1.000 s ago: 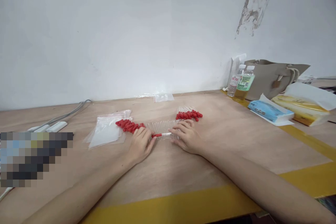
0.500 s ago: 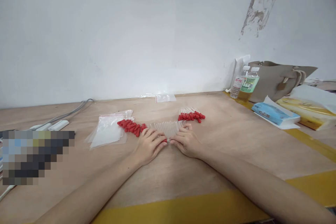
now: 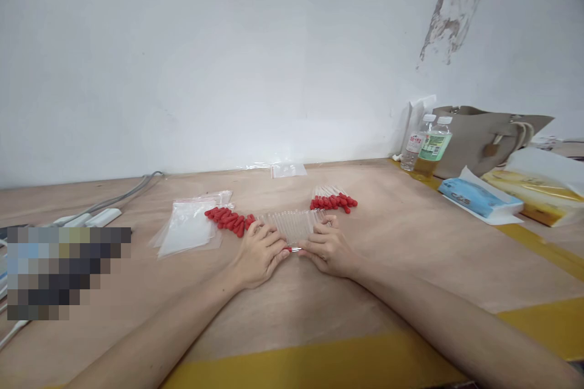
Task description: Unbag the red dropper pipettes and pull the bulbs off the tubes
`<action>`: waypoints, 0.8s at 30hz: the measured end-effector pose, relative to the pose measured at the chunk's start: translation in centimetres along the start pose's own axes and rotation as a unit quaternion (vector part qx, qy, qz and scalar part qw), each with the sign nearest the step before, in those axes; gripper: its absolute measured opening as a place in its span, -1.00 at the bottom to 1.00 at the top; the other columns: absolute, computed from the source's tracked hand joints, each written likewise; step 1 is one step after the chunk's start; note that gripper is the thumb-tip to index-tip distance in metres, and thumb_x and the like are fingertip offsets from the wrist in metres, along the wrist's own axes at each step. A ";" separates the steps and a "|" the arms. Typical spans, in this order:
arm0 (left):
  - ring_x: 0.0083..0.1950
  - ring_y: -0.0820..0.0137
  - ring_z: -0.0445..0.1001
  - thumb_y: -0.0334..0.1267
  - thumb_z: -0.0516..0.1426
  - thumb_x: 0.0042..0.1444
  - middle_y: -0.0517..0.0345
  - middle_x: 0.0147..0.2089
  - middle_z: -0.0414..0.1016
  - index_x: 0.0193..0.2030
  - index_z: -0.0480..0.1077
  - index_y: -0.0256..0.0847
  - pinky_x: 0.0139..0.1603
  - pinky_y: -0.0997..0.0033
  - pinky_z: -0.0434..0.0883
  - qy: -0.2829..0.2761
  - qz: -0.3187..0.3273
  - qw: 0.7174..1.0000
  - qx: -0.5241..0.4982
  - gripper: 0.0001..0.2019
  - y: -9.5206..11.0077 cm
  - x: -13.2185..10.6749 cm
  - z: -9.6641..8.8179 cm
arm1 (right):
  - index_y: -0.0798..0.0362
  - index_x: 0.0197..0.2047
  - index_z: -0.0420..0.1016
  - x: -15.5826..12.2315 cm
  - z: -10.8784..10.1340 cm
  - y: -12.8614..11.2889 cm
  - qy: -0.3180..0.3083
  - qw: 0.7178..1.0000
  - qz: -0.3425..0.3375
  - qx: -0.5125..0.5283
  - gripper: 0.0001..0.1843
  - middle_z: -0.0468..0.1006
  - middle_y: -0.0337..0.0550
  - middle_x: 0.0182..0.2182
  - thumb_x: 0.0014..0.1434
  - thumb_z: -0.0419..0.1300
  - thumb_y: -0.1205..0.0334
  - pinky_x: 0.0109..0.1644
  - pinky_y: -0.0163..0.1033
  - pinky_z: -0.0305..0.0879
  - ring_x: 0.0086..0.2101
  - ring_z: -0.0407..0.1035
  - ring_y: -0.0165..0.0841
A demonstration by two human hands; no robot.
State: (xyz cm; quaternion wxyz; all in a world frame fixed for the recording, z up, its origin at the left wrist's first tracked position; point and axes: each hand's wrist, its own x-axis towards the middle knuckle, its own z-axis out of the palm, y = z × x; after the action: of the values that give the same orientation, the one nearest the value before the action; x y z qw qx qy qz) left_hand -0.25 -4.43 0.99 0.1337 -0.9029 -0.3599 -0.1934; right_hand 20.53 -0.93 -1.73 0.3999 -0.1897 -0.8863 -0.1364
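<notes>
My left hand (image 3: 264,255) pinches a red rubber bulb (image 3: 288,249). A clear glass dropper tube (image 3: 296,250) runs from that bulb to the fingertips of my right hand (image 3: 329,247), which are closed on it. How far the tube sits inside the bulb is hidden by my fingers. Just beyond both hands lies a row of clear glass tubes (image 3: 294,226), side by side. Loose red bulbs (image 3: 230,220) are heaped by my left knuckles. Behind my right hand lie several droppers (image 3: 335,197) with red bulbs on their near ends.
Clear zip bags (image 3: 189,228) lie at the left, and another small bag (image 3: 288,171) is by the wall. Cables and a white power strip (image 3: 103,217) are farther left. Two bottles (image 3: 431,146), a grey handbag (image 3: 479,140) and tissue packs (image 3: 481,196) stand at the right.
Both hands have shifted slightly nearer to me, and a little more of the glass tube shows between them. The surrounding items stay where they were.
</notes>
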 end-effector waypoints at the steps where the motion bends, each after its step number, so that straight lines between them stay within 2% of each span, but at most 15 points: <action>1: -0.14 0.34 0.23 -0.28 -0.09 0.20 0.18 -0.25 0.43 -0.36 0.33 -0.20 0.00 0.15 0.04 -0.003 0.000 1.000 -0.006 -0.79 0.0 -0.1 0.0 | 0.01 -0.35 0.48 0.0 -0.1 -0.1 0.005 1.000 -0.008 -0.005 -0.81 0.38 -0.31 -0.65 0.17 0.06 0.20 -0.17 -0.18 -0.09 -0.48 0.12 -0.46; 7: -0.13 0.35 0.22 -0.29 -0.10 0.20 0.19 -0.25 0.43 -0.36 0.31 -0.20 0.02 0.16 0.03 -0.018 0.001 0.999 -0.051 -0.79 -0.1 -0.2 -0.2 | 0.03 -0.33 0.48 -0.1 -0.8 -0.5 0.008 0.999 -0.040 -0.035 -0.81 0.36 -0.30 -0.66 0.17 0.04 0.27 -0.24 -0.21 -0.05 -0.51 0.06 -0.46; 13: -0.16 0.35 0.24 -0.31 -0.12 0.20 0.16 -0.27 0.41 -0.33 0.30 -0.20 -0.04 0.19 0.10 -0.013 -0.012 0.997 -0.073 -0.80 -0.7 -1.1 -0.3 | -0.03 -0.24 0.48 -0.9 -1.6 0.2 0.019 0.999 -0.034 -0.031 -0.81 0.35 -0.31 -0.65 0.15 0.06 0.29 -0.19 -0.18 -0.05 -0.50 0.08 -0.46; 15: -0.21 0.36 0.25 -0.31 -0.13 0.21 0.13 -0.28 0.39 -0.33 0.29 -0.21 -0.11 0.23 0.16 0.008 -0.044 0.996 -0.076 -0.79 -1.3 -1.7 -0.2 | -0.02 -0.26 0.50 -1.0 -2.1 0.9 0.027 0.999 0.021 -0.034 -0.81 0.35 -0.30 -0.65 0.14 0.05 0.27 -0.18 -0.18 -0.05 -0.49 0.10 -0.45; 19: -0.20 0.40 0.28 -0.29 -0.13 0.21 0.08 -0.24 0.30 -0.23 0.31 -0.22 -0.17 0.36 0.27 0.071 -0.116 0.984 -0.119 -0.79 -2.6 -2.1 -0.2 | -0.02 -0.16 0.47 -0.8 -2.5 2.1 0.016 0.979 0.193 -0.061 -0.75 0.46 -0.22 -0.51 0.15 0.02 0.27 -0.18 -0.18 -0.08 -0.40 0.19 -0.41; 21: -0.17 0.39 0.29 -0.27 -0.12 0.20 0.07 -0.22 0.25 -0.15 0.33 -0.22 -0.13 0.36 0.29 0.124 -0.180 0.968 -0.120 -0.76 -3.4 -2.0 -0.6 | 0.01 -0.14 0.46 -0.6 -2.1 2.5 -0.008 0.963 0.258 -0.080 -0.72 0.49 -0.19 -0.45 0.13 0.00 0.32 -0.19 -0.18 -0.09 -0.36 0.23 -0.38; 24: -0.13 0.35 0.29 -0.24 -0.09 0.16 0.05 -0.21 0.23 -0.11 0.36 -0.22 -0.08 0.32 0.30 0.186 -0.293 0.934 -0.085 -0.72 -5.2 -1.9 -1.7 | 0.03 -0.18 0.46 -0.5 -1.3 2.8 -0.028 0.942 0.320 -0.096 -0.73 0.51 -0.19 -0.42 0.07 0.02 0.34 -0.19 -0.19 -0.10 -0.33 0.27 -0.35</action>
State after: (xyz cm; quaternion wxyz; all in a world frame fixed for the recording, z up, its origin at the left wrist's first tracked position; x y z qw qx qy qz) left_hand -5.61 -2.55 2.17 0.0585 -0.7133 -0.5595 -0.4180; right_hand 22.97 0.96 -0.97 0.3769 -0.5050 -0.7723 -0.0802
